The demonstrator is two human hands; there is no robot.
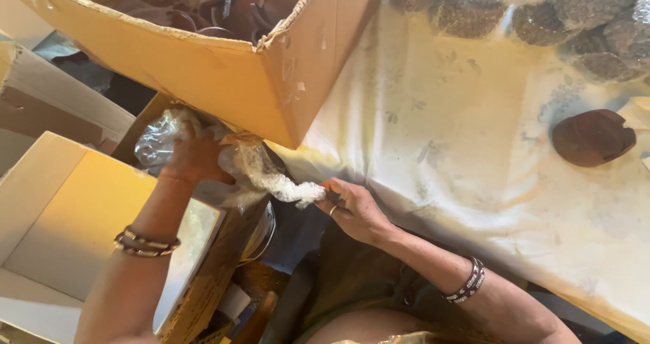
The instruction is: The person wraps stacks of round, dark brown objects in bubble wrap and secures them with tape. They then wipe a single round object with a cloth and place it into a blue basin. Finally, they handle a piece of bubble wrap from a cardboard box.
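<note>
My left hand (194,156) grips the bulging end of a clear plastic bag (162,135) just below a big cardboard box. A twisted neck of the same bag (284,187) runs to the right, and my right hand (355,210) pinches its tip between thumb and fingers. Both wrists wear bangles. What is inside the bag is hidden by my left hand and the crinkled plastic.
The big torn cardboard box (223,73) holds dark brown items. An open cardboard box (61,222) lies at lower left. A pale cloth-covered surface (474,154) carries a brown curved piece (593,137) and clear bags of dark pieces (542,12).
</note>
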